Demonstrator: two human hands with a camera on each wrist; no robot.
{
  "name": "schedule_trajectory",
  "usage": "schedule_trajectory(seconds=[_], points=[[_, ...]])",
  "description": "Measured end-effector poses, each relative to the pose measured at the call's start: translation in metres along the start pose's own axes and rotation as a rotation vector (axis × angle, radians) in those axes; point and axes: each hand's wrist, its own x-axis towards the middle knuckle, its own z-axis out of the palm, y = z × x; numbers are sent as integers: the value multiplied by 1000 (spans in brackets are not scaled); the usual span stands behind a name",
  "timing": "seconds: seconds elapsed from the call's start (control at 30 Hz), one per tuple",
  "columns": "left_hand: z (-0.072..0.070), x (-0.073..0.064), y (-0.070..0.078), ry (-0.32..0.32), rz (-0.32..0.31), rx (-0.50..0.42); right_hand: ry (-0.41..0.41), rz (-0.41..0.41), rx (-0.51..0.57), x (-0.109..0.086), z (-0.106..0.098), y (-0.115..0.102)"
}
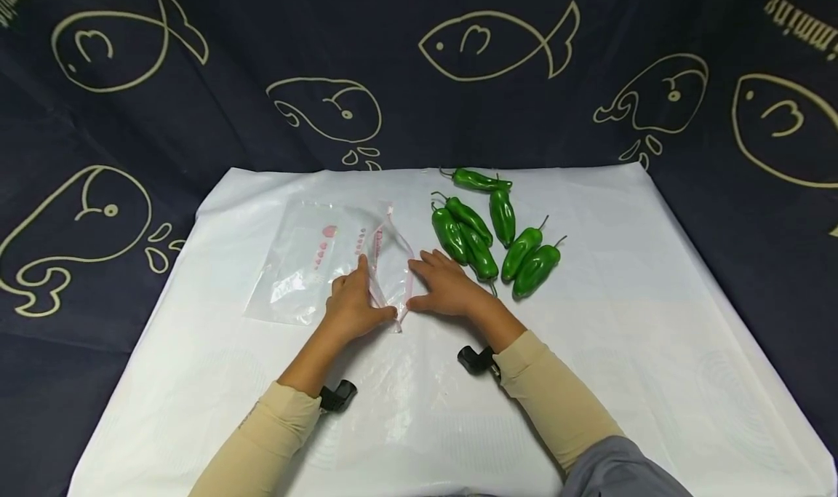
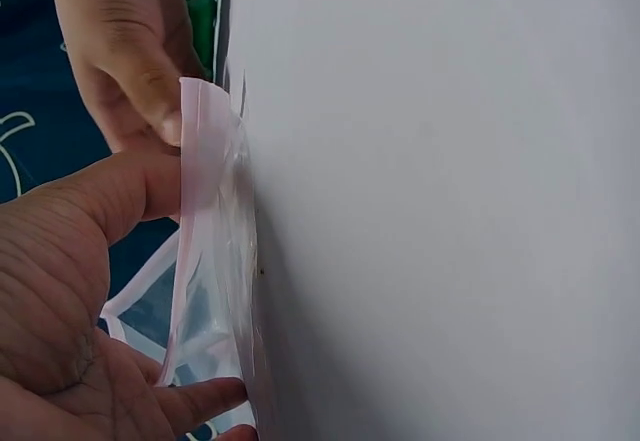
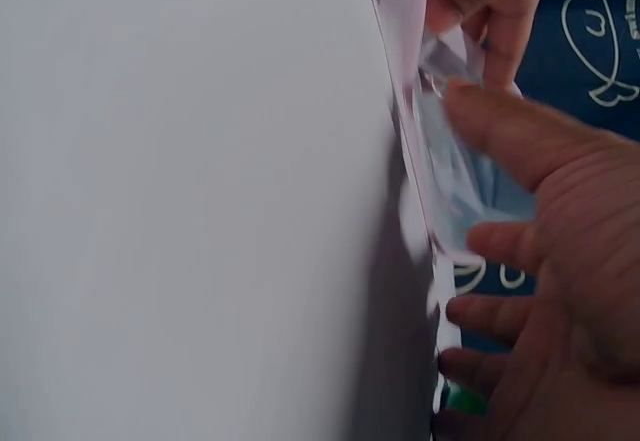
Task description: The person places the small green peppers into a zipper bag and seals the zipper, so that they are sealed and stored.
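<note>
A clear zip bag [image 1: 301, 264] with pink printing lies flat on the white cloth, its pink-edged mouth spread apart. My left hand [image 1: 353, 308] rests on the mouth's left side, index finger stretched forward and thumb at the near corner. In the left wrist view, the left thumb [image 2: 150, 186] touches the pink strip. My right hand [image 1: 448, 286] is at the mouth's right edge with fingers spread. Its fingers look straight and apart in the right wrist view, the thumb [image 3: 510, 126] beside the film. Several green peppers [image 1: 537, 270] lie just beyond the right hand.
White cloth [image 1: 655, 380] covers the table. A dark curtain [image 1: 393, 38] with fish and whale drawings hangs behind it. Each wrist wears a small black camera, such as the left camera [image 1: 338, 396]. One pepper [image 1: 481, 181] lies near the table's far edge.
</note>
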Motion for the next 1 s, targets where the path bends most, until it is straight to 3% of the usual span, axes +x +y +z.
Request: schedule_trajectory(seconds=[0.37,0.57,1.0], points=[[0,0,0,2,-8,-20,228,-30,151,-12,-30,18],[0,0,0,3,-9,-28,318,-23,166,-19,-52,29],[0,-1,-3,14,-19,-55,339,7,204,-29,-77,47]])
